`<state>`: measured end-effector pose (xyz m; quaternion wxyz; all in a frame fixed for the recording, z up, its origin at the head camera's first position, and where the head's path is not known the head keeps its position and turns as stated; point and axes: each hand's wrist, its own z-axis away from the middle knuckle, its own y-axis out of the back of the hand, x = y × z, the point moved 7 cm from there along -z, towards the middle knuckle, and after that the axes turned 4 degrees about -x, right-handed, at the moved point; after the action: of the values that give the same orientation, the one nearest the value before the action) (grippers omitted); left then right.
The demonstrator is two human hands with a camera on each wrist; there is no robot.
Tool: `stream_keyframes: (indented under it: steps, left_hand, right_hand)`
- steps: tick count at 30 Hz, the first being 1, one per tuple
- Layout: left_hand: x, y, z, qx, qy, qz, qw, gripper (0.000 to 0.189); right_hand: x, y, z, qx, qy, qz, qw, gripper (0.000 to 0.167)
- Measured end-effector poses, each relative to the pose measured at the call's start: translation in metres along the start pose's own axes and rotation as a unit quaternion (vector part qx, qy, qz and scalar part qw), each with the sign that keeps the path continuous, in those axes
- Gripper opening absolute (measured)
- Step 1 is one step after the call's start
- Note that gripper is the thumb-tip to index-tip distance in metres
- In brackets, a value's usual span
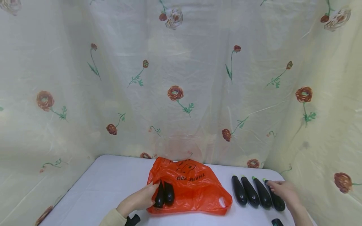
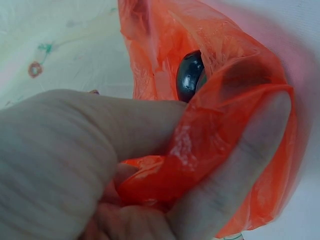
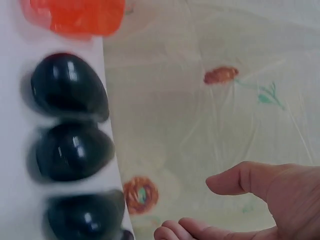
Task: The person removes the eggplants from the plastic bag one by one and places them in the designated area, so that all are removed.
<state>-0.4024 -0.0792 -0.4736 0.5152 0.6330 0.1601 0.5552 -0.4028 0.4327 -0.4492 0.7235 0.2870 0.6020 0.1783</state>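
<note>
A red-orange plastic bag with black "THANK YOU" print lies on its side on the table. Two glossy dark eggplants show at its left opening. My left hand grips the edge of that opening, thumb and fingers on the film; one eggplant shows inside. To the right, several eggplants lie side by side, green stem ends away from me. My right hand is over the stem end of the rightmost eggplant. In the right wrist view its thumb and fingers are apart with nothing between them.
The table has a white cover and rounded far corners. Behind it and along both sides hangs a pale, flower-printed sheet. Black devices are strapped at both wrists.
</note>
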Motion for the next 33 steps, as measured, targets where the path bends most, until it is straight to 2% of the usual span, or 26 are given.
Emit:
stream_keyframes:
  steps: [6, 9, 12, 17, 20, 25, 33]
  left_hand:
    - [-0.001, 0.000, -0.001, -0.001, 0.003, 0.001, 1.0000, 0.075]
    - [-0.001, 0.000, -0.001, 0.000, 0.003, -0.001, 1.0000, 0.076]
    - [-0.001, 0.001, -0.001, 0.000, 0.003, -0.001, 1.0000, 0.075]
    - [0.000, 0.001, 0.000, -0.003, 0.002, -0.002, 1.0000, 0.073]
    - [0.000, 0.002, 0.000, -0.002, -0.002, -0.003, 1.0000, 0.073]
    - [0.000, 0.003, -0.001, -0.001, -0.002, -0.001, 1.0000, 0.074]
    - [-0.001, 0.003, 0.000, -0.002, 0.002, -0.006, 1.0000, 0.074]
  right_hand:
    - [-0.026, -0.030, 0.006, -0.032, 0.024, -0.028, 0.9988, 0.063]
    - [-0.037, -0.041, 0.009, -0.034, 0.042, -0.033, 0.9980, 0.057]
    - [-0.044, -0.051, 0.012, -0.036, 0.053, -0.025, 0.9976, 0.054]
    - [-0.052, -0.072, 0.014, -0.042, 0.031, 0.010, 0.9986, 0.053]
    - [-0.059, -0.087, 0.016, -0.032, 0.024, 0.034, 0.9986, 0.043]
    - [-0.072, -0.111, 0.023, -0.022, 0.029, 0.055, 0.9978, 0.034]
    - [-0.088, -0.140, 0.035, -0.022, 0.054, 0.057, 0.9967, 0.033]
